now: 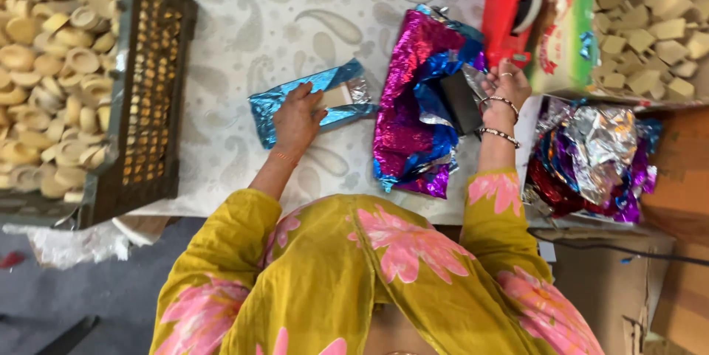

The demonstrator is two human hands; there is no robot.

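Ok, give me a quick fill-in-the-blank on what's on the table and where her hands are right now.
1. The left hand presses on a small block half wrapped in ____ foil.
2. The right hand reaches toward the ____ tape dispenser.
3. Between the hands lies a stack of foil sheets, the top one ____.
4. The dark crate sits on the person's ____ side.

Missing words: blue; red; magenta; left

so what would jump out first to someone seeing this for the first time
Probably the shiny pile of magenta and blue foil sheets in the middle of the white patterned table. Just left of it, the left hand presses on a small block half wrapped in blue foil, while the right hand reaches toward a red tape dispenser.
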